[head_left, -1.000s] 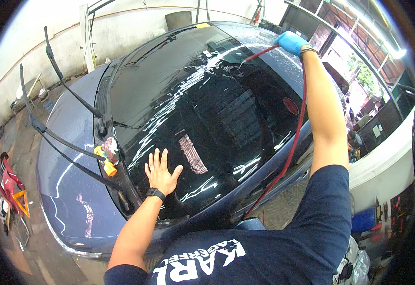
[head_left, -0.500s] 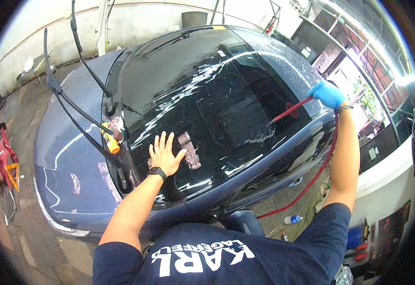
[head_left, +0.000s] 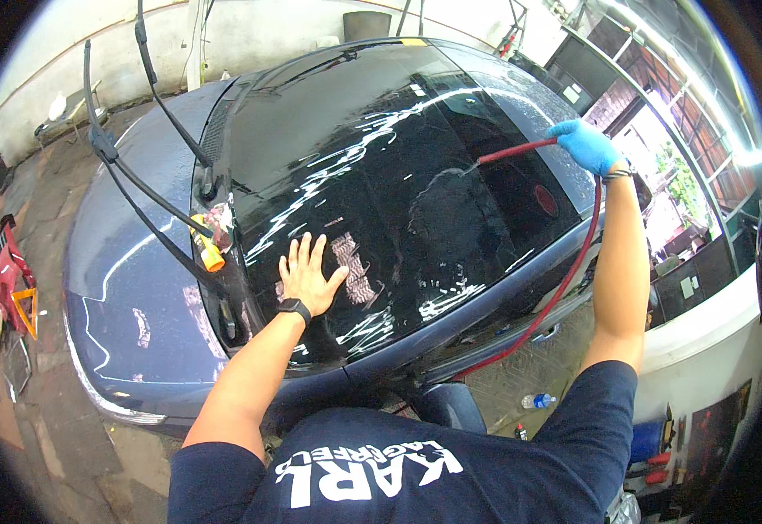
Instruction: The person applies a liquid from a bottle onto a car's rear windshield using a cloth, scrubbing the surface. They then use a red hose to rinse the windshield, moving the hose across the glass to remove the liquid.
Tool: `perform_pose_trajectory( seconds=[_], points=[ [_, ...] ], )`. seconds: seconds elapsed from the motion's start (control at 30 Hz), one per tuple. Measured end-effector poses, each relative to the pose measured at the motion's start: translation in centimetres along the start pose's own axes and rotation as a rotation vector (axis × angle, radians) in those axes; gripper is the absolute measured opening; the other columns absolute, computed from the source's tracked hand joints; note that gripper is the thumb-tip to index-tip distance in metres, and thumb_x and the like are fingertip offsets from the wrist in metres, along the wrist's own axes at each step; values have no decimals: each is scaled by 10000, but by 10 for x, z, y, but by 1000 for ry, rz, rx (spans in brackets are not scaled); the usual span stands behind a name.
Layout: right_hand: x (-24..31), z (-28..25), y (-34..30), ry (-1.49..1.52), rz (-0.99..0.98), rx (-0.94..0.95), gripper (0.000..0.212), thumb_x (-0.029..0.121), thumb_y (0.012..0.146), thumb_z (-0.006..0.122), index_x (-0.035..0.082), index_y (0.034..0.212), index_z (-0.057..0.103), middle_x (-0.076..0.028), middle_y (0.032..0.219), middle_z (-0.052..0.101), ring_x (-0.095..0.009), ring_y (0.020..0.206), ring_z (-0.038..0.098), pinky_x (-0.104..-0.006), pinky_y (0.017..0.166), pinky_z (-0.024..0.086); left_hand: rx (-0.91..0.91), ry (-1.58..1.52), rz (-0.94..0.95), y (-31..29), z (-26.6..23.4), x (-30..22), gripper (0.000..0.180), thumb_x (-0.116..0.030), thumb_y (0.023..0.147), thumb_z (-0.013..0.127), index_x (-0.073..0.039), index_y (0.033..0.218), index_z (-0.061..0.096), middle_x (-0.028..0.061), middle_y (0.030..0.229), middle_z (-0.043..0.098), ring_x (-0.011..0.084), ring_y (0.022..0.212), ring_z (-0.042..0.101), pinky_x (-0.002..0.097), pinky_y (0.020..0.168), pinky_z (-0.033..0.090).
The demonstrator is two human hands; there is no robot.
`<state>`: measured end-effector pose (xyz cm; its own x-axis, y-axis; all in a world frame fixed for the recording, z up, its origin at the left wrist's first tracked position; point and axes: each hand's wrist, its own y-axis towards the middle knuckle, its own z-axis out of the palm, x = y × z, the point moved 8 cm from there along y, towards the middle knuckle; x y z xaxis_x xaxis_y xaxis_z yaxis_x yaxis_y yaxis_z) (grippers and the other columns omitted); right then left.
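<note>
My bare left hand (head_left: 313, 279) lies with fingers spread on the near lower part of the dark, wet windshield (head_left: 372, 166) of a blue car. A black watch is on that wrist. In a blue glove, my right hand (head_left: 589, 147) grips a red hose (head_left: 516, 150) over the far right side of the glass. Water runs from the hose's end and spreads over the windshield. Beside my left hand is a pinkish reflected patch. A yellow-orange bottle (head_left: 211, 255) lies by a crumpled cloth (head_left: 220, 218) at the windshield's base.
Two wiper arms (head_left: 156, 205) stand raised off the glass over the hood (head_left: 128, 297). The side mirror (head_left: 451, 407) juts out close to my body. From my right hand the hose hangs down along the car's side. A plastic bottle (head_left: 538, 401) lies on the floor.
My right hand has moved left and slightly away from me, carrying the hose end farther up the glass. The wet splash has shifted with it. My left hand stays nearly in place.
</note>
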<state>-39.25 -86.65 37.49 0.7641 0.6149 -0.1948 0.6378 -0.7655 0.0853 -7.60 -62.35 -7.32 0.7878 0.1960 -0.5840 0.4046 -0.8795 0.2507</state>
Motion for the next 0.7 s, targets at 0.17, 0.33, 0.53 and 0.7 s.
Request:
perform_pose_trajectory(
  seconds=[0.17,0.33,0.53,0.7],
  points=[
    [-1,2,61,-9,-16,-61,393,112,922,521,42,1232,753,-229,1145,766,-373,1085,729,-434,1012,543,-15,1,14,1,-2,-1,891,-653,938,634,-179,1645,370,172,1725,288,413,1589,231,637,1265,152],
    [6,9,128,-44,-22,-173,394,121,936,502,70,1224,766,-241,1173,753,-387,1116,724,-451,1022,540,14,-19,5,3,-4,0,904,-656,931,636,-174,1647,365,170,1734,266,411,1600,205,635,1268,140],
    [21,35,214,-83,26,-263,365,155,943,527,104,1202,779,-227,1159,753,-403,1096,720,-455,987,552,-3,-5,20,4,-2,3,902,-673,930,631,-170,1637,383,169,1727,277,410,1596,209,647,1259,149],
    [28,66,265,1,63,-398,401,162,944,507,136,1250,765,-226,1247,732,-395,1191,689,-458,1045,527,13,-40,16,4,-5,2,905,-654,919,661,-177,1638,387,174,1726,276,415,1597,208,641,1266,143]
  ],
)
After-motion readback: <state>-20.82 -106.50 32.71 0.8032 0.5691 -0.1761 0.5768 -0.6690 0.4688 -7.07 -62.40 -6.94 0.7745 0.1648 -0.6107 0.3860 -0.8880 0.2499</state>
